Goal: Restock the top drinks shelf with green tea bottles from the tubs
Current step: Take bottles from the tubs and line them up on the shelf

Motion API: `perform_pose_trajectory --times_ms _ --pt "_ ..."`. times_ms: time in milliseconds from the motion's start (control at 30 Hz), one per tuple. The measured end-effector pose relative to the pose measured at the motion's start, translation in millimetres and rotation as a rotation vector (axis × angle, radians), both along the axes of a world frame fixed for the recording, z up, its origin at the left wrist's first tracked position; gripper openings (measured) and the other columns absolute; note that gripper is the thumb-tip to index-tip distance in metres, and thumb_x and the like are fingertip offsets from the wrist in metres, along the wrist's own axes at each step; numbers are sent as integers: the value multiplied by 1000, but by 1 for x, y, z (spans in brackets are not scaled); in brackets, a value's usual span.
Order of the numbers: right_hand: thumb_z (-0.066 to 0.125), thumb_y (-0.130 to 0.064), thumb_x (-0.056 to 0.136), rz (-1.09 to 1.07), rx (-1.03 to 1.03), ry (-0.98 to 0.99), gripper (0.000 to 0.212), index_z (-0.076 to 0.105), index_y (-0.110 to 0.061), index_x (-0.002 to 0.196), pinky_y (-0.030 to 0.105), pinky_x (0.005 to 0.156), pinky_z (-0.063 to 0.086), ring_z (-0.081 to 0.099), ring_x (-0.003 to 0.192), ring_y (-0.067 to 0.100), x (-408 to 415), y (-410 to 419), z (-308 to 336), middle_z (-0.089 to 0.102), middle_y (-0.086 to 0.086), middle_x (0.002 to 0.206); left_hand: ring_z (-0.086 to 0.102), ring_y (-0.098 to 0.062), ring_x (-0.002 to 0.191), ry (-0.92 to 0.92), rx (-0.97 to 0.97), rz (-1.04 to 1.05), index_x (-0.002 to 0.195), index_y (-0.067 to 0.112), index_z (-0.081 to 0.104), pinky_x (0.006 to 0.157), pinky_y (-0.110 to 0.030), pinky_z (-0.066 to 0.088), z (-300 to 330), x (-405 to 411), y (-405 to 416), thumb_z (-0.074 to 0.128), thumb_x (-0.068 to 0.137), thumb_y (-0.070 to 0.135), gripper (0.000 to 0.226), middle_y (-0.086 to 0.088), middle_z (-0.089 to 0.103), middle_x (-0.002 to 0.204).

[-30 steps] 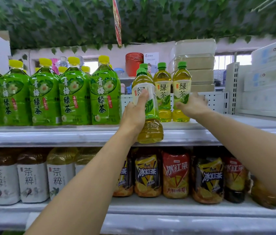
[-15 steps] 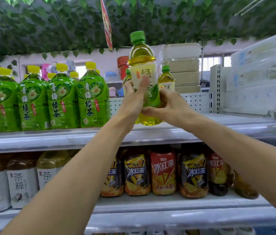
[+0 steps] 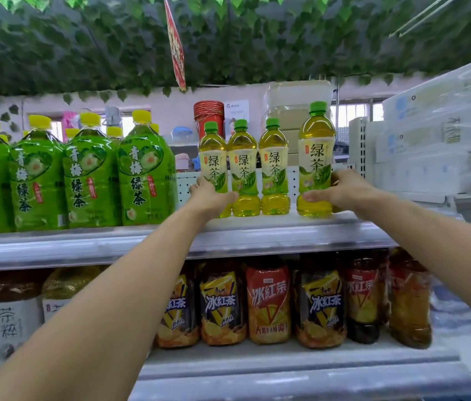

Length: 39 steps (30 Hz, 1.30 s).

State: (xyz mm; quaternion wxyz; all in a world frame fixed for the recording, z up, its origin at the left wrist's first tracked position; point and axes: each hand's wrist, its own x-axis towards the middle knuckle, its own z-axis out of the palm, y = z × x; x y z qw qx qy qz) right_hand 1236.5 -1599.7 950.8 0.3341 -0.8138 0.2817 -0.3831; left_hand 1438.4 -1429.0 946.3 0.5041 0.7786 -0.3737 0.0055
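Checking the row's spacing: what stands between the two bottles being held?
Head view: two more green-capped tea bottles, upright, between the left-hand bottle and right-hand bottle.

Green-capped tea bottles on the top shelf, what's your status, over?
Left hand grips the leftmost green-capped yellow tea bottle. Right hand grips the rightmost green-capped tea bottle, upright on the white top shelf. Nothing blocking.
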Motion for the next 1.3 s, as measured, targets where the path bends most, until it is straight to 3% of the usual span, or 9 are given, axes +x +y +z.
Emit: perform_pose_trajectory --times_ms 200,500,600,767,900,1067,1167,1233,1300 --pt "87 -26 72 -24 51 92 55 63 -10 119 37 84 51 62 101 26 18 -17 6 68 8 112 37 -29 144 91 32 -43 160 13 12 117 -46 29 -5 14 -5 72 90 42 96 -6 38 159" --pt "80 -11 80 -44 12 81 29 60 -14 100 36 92 47 57 96 24 41 -18 7 63 9 106 45 -30 137 -8 66 1 157 17 22 112 -43 34 -13 22 -8 73 89 42 88 -6 45 153" --pt "78 -12 83 -45 -4 93 38 61 -8 116 34 87 42 53 97 22 44 -21 5 59 7 103 42 -31 140 -38 88 46 159 18 16 113 -43 34 -14 20 -9 72 89 46 94 -7 39 158" --pt "76 -23 86 -60 -62 134 45 57 -6 123 34 85 46 56 98 23 44 -22 3 63 9 113 47 -33 134 -113 135 98 156 18 24 109 -42 39 -15 15 -9 72 85 51 91 -7 48 151" --pt "68 -26 92 -31 -140 264 41 57 -10 128 36 94 45 56 104 26 38 -3 3 61 11 122 49 -35 134 -288 227 235 159 16 15 108 -48 42 -15 0 -6 53 92 65 91 -10 49 151" --pt "65 -38 93 -92 -331 333 52 49 -8 132 39 96 44 52 112 28 15 42 -5 55 14 132 45 -33 137 -551 179 256 158 17 14 107 -50 38 -19 -28 16 42 100 61 79 -13 41 155" --pt "60 -48 93 -141 -539 261 67 38 -14 146 48 104 41 42 132 30 8 81 -29 42 12 146 44 -29 138 -756 102 277 158 20 20 117 -50 28 -37 -44 52 40 100 61 74 -8 47 151" --pt "58 -46 94 -139 -686 163 65 37 -16 148 46 103 39 41 133 30 7 115 -51 43 10 146 41 -24 140 -817 68 291 158 22 23 122 -52 20 -57 -49 87 33 98 65 74 -4 46 151" --pt "60 -41 93 -104 -788 68 61 42 -13 145 46 98 42 46 129 31 8 151 -74 47 10 140 43 -24 137 -855 0 311 155 21 31 120 -55 22 -80 -49 130 28 94 65 76 -3 49 147"
